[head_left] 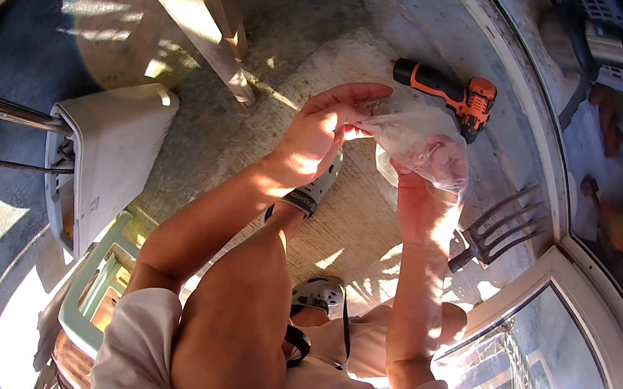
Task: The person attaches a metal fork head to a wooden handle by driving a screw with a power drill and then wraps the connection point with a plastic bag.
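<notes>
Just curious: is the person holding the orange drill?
No, the orange drill lies on the floor, while both hands hold a clear plastic bag.

A rough concrete floor [300, 30] is seen, streaked with strong low sunlight and long shadows. A woven mat [354, 223] is laid across the middle of it. Beyond the mat, a slanted wooden beam [194, 9] is lit on one face. Left of the mat, a white boxy unit [111, 147] with metal rods is placed. Right of the mat, a white-framed glass door [543, 332] is caught in bright glare.
</notes>
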A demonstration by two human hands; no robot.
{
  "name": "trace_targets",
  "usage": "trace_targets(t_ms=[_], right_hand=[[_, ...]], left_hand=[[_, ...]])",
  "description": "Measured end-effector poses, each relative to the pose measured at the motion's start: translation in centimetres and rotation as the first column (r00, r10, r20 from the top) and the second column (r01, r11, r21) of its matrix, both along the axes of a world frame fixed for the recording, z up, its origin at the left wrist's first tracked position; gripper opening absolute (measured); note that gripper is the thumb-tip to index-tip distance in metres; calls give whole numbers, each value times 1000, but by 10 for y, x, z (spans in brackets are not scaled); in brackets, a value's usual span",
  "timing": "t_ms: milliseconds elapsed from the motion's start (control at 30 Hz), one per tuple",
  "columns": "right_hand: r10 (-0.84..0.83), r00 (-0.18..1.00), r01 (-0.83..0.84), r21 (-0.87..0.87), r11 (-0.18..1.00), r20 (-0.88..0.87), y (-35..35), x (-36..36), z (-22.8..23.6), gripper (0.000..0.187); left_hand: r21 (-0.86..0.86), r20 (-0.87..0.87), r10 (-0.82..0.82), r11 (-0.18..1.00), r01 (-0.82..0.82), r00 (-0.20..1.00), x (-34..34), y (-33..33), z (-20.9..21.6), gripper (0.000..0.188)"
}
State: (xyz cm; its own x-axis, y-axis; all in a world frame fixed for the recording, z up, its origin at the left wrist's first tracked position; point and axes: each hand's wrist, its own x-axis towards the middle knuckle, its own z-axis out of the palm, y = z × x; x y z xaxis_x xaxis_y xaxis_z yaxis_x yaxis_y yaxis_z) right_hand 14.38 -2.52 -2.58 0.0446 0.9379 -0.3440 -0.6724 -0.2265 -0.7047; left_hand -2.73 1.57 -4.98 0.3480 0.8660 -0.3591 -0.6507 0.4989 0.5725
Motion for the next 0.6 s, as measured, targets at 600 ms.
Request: trace_targets(t_ms=[600], right_hand=[[135, 898, -124, -53, 991, 419, -86, 61, -18, 9]], left_hand=[[246, -883, -28, 823, 512, 469, -77, 41, -166, 39]])
